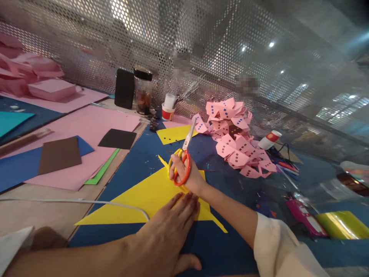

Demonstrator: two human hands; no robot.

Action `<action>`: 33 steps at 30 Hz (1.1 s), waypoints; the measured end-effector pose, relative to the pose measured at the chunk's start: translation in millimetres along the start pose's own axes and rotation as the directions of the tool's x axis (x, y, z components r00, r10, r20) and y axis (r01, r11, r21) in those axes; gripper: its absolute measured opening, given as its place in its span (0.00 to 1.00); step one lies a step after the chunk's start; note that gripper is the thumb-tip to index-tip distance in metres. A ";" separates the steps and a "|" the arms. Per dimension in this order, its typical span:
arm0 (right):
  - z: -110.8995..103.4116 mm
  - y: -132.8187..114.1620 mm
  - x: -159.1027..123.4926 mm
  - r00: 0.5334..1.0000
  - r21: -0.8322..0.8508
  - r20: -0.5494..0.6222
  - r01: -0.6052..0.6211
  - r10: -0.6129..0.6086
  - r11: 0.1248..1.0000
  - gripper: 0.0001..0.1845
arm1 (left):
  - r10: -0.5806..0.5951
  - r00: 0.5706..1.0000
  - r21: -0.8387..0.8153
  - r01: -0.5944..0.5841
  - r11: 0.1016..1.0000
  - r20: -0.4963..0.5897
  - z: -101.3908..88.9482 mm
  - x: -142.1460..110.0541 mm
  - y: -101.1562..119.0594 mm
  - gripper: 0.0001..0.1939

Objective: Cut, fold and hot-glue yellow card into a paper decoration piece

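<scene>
My right hand (188,177) grips a pair of scissors (184,154) with orange and yellow handles, blades pointing up and away, nearly closed. Under it lies a large yellow paper triangle (138,200) on a blue sheet (219,246). My left hand (170,234) lies flat, fingers stretched out, pressing on the yellow paper's near right part, just below the right hand.
A pile of pink cut paper pieces with dark dots (236,142) sits at the back right. A second yellow piece (173,134), a black sheet (117,138), pink sheets (86,134), a jar (143,92), cups (167,108), a white cable (72,201) and pens (285,166) lie around. A perforated metal screen (201,46) stands behind.
</scene>
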State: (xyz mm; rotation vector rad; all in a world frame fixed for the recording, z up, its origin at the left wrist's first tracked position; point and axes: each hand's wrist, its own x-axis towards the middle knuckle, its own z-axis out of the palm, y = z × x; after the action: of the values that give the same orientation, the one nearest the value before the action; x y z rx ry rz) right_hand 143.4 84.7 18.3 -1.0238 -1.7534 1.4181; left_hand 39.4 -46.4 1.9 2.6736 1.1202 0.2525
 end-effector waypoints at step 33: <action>-5.3 7.3 6.8 0.996 -0.021 -0.085 -0.026 0.025 0.999 0.33 | -0.077 0.989 -0.096 0.090 0.991 0.128 -17.9 4.7 1.5 0.54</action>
State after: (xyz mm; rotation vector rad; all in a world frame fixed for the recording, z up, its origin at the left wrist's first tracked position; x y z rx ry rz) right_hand 146.0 94.0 12.3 -1.1054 -1.7043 1.3539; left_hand 39.4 -41.5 19.7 2.5091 1.1462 0.1236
